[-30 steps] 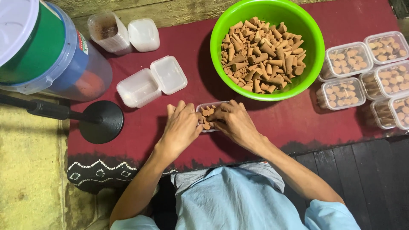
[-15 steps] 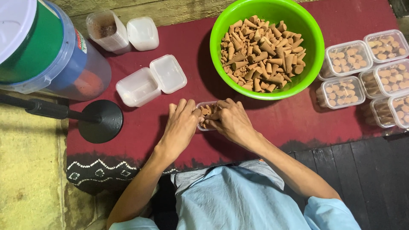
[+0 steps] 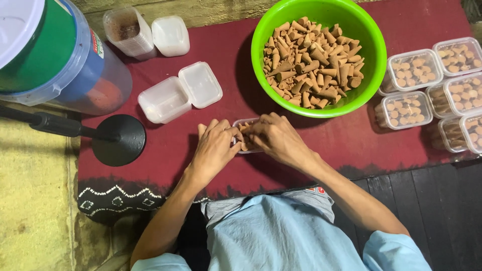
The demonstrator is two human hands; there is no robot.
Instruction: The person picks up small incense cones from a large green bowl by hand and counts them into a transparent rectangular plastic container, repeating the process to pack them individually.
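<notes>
Cones of brown incense (image 3: 245, 142) lay in the small clear box (image 3: 244, 122) that you worked on, and this box sat on the dark red cloth (image 3: 165, 150), just in front of the green bowl (image 3: 366, 55) on your side. Your left hand (image 3: 213, 150) lay over the left end of the box with the fingers curled and close together, and your right hand (image 3: 276, 140) covered the right end in the same way; the fingertips of both hands met over the cones, but whether they pinched one cone or only pressed them into place I cannot tell, because the fingers hid it. As I judge it, this box was only partly arranged, since its lid was not to be seen. To the right of the green bowl several filled boxes (image 3: 404, 108) stood closed, so a good part of the packing looked done. The bowl itself held many loose cones (image 3: 311, 62), so much was left. To the left of the bowl one empty box with its lid open (image 3: 178, 93) waited, and further left stood a black round stand base (image 3: 119, 139) and a big blue and green jar (image 3: 55, 55).
</notes>
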